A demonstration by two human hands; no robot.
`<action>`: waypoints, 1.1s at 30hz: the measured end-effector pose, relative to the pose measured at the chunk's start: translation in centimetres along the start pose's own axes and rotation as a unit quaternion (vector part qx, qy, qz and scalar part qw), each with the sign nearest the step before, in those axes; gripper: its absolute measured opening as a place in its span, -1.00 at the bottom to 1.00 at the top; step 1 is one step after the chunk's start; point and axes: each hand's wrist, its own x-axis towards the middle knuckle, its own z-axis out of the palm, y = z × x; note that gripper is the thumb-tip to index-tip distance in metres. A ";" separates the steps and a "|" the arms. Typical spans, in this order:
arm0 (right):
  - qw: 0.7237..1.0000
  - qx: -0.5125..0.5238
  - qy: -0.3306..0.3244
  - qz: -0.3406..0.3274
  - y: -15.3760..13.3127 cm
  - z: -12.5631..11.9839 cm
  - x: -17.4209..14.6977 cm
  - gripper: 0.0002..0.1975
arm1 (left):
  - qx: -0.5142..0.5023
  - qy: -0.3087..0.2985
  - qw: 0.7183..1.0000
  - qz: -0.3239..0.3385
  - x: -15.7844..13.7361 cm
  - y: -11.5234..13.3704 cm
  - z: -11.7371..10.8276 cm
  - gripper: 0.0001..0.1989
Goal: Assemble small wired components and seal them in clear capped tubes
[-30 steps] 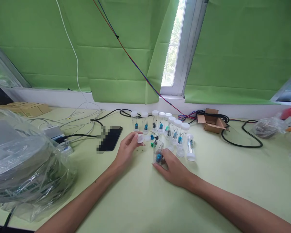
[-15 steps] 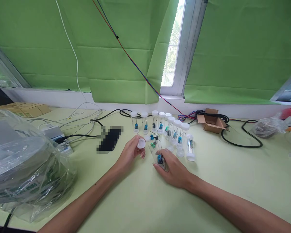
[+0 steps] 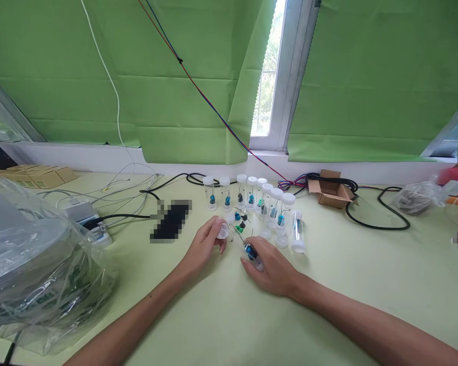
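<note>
My left hand is closed on a round white cap, its hollow side turned toward the tube. In my right hand is a clear plastic tube, tilted toward the cap, with a blue part and thin metal leads inside. The cap and the tube's mouth are close together; whether they touch I cannot tell. Just beyond lie small loose parts: a green one, a blue one and black ones. Several capped tubes with similar parts stand behind them.
One capped tube stands at the right of the group. A small open cardboard box and black cables are at the back right. A plastic-wrapped machine occupies the left, near a power strip and a blurred dark object.
The tube in my right hand has tilted further toward the left, its mouth now close to the cap. My left hand has turned the cap toward the tube. The view has shifted slightly.
</note>
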 end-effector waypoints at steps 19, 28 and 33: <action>0.999 -0.026 -0.034 0.001 -0.2 0.0 0.0 -0.88 | 0.214 -0.025 0.976 0.036 -1.0 0.2 -0.3 -0.66; 0.998 -0.034 -0.053 0.009 0.0 0.0 -0.1 -0.88 | 0.282 -0.021 0.958 0.053 -1.0 0.2 -0.2 -0.72; 0.998 -0.036 -0.056 0.010 0.0 0.1 0.0 -0.88 | 0.275 -0.026 0.960 0.052 -1.1 0.0 -0.3 -0.72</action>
